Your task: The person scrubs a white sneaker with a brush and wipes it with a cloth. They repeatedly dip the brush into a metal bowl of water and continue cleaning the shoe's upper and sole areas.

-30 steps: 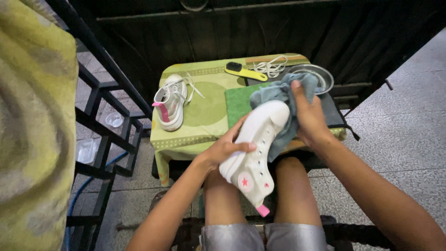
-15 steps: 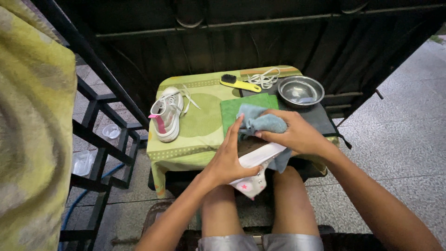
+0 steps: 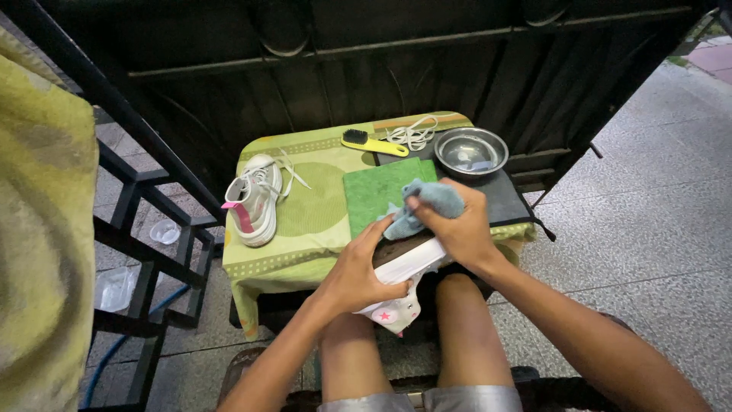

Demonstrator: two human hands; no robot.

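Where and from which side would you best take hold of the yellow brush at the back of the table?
Probably by the yellow brush's bare handle, its right-hand end, coming from above. It lies flat on the green cloth, dark bristle head to the left, and the handle sits clear of the white laces beside it.

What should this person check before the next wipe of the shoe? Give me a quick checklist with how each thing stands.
1. Left hand steadies the white shoe: ok.
2. Right hand grips the blue cloth: ok.
3. Cloth touches the shoe's sole: cannot tell, the hands hide the contact.
4. Metal bowl upright on the table, clear of the arms: ok.
5. Yellow brush lies on the table, near the bowl: ok.
6. Water in the bowl: cannot tell.
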